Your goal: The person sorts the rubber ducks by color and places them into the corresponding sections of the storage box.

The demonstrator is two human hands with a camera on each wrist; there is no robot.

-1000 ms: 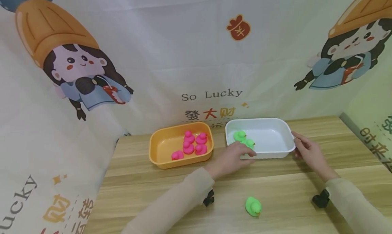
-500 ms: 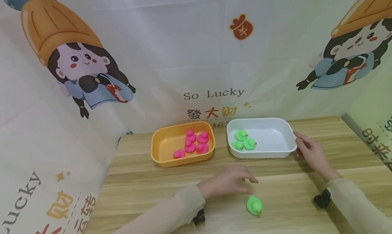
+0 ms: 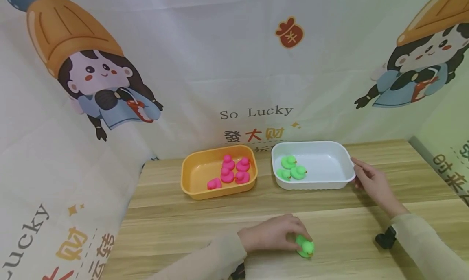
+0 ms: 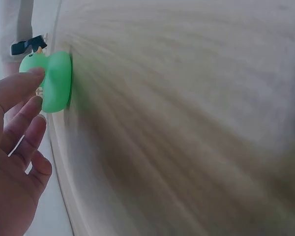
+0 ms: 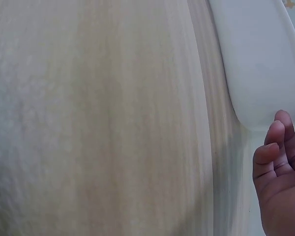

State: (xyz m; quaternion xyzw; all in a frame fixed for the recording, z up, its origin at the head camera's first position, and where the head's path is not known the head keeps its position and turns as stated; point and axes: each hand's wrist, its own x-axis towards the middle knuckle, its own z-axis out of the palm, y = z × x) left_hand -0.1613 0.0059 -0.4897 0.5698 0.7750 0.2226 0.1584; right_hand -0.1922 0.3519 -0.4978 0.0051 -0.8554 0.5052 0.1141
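In the head view my left hand (image 3: 275,233) is low over the table, with thumb and index finger either side of a green rubber duck (image 3: 306,248). The left wrist view has my thumb on this duck (image 4: 57,81), which still rests on the wood; the other fingers are loosely bent. My right hand (image 3: 373,184) touches the right end of a white tray (image 3: 329,185). In the right wrist view, that hand's fingers (image 5: 278,132) are slightly bent against the tray's corner. Inside the tray's left end sit three green ducks (image 3: 298,172).
An orange tray (image 3: 194,193) holding several pink ducks (image 3: 227,175) stands left of the white one. Both trays are at the back of the wooden table (image 3: 165,227), before a printed cloth backdrop (image 3: 227,60).
My left hand has come back from the white tray, leaving a third green duck visible there, and moved down to the duck on the table. My right hand stays at the tray's end.
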